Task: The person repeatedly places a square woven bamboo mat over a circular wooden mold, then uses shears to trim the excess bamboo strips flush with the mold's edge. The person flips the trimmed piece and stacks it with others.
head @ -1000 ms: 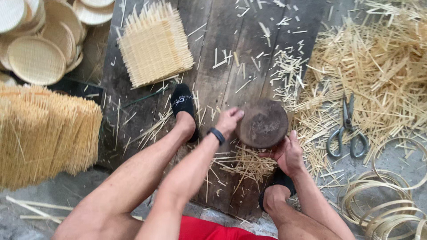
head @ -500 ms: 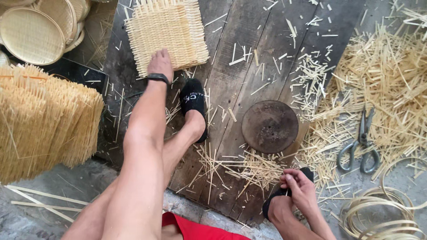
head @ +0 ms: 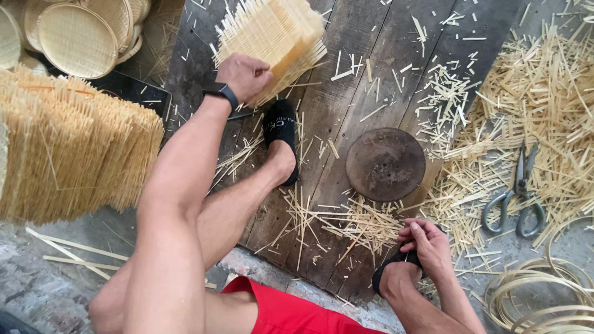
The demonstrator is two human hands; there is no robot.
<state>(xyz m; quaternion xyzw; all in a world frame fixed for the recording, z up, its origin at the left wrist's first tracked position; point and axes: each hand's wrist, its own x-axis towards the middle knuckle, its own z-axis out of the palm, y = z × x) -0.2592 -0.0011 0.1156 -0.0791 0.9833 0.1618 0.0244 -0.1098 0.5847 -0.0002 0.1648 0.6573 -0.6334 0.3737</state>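
Gripping a square woven bamboo mat (head: 272, 37), pale, fringed with loose strip ends and tilted above the dark plank floor (head: 371, 74), the left hand (head: 244, 75) fingers are closed; the right hand (head: 427, 247) rests loosely curled, empty, on the ankle.

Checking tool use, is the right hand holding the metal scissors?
No, the right hand rests at the ankle, while the metal scissors lie apart among straw offcuts.

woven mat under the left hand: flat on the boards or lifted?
Lifted. The left hand grips the woven mat by its near edge, and it tilts up off the wooden boards.
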